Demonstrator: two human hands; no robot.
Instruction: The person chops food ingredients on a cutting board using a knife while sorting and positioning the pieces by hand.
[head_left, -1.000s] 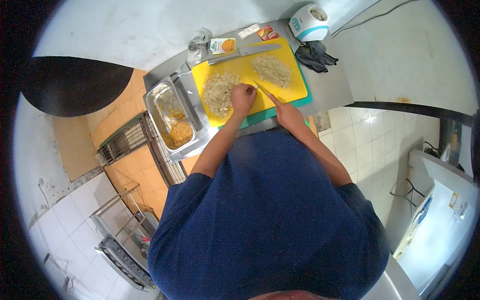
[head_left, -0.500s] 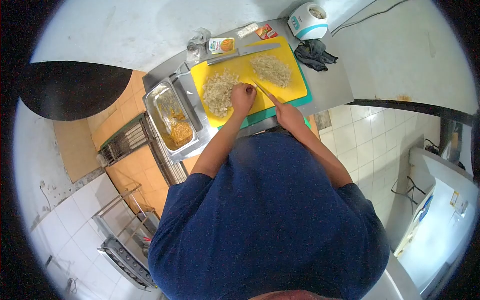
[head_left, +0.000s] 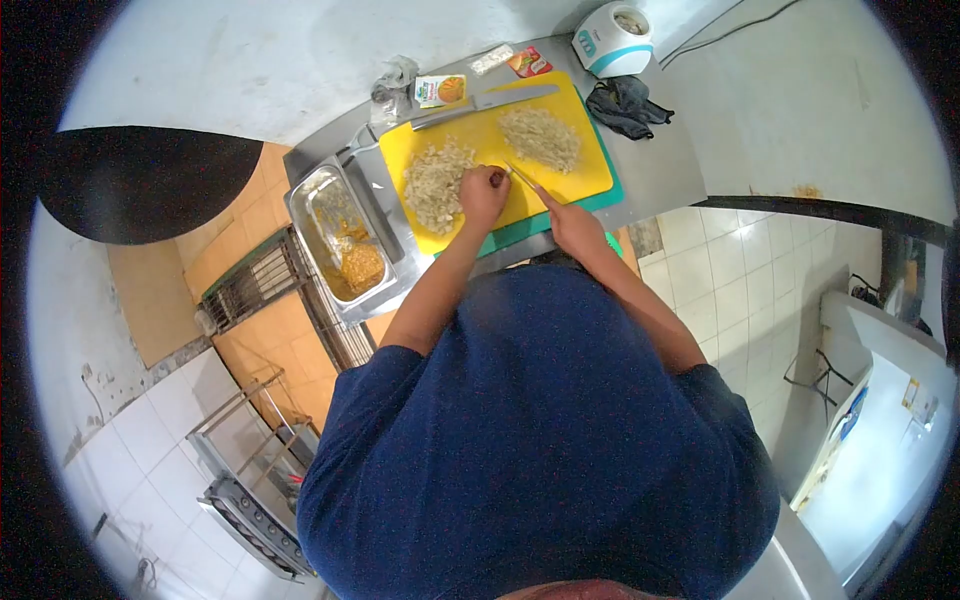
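Observation:
My left hand (head_left: pixel 483 196) rests over the yellow cutting board (head_left: pixel 507 213), fingers curled in a pinch on a small pale piece of food (head_left: pixel 507 171). My right hand (head_left: pixel 578 228) grips a small knife (head_left: pixel 527 181), its blade angled up and left, the tip close to that piece. To the left of my left hand lies a heap of pale chunks (head_left: pixel 432 190). A finer-chopped pale heap (head_left: pixel 540 138) sits on the board's upper right. Along the board's far edge lies a larger knife (head_left: pixel 485 102).
A steel pan (head_left: pixel 296 208) with orange-brown paste stands left. Under the yellow board shows a green board (head_left: pixel 612 192). Behind are a plastic bag (head_left: pixel 392 85), a seasoning packet (head_left: pixel 440 91), a red packet (head_left: pixel 530 63), a black bag (head_left: pixel 628 107) and a white-and-teal appliance (head_left: pixel 612 42).
Almost nothing differs. Both hands, the small knife and the heaps keep nearly the same places; the view has shifted very slightly.

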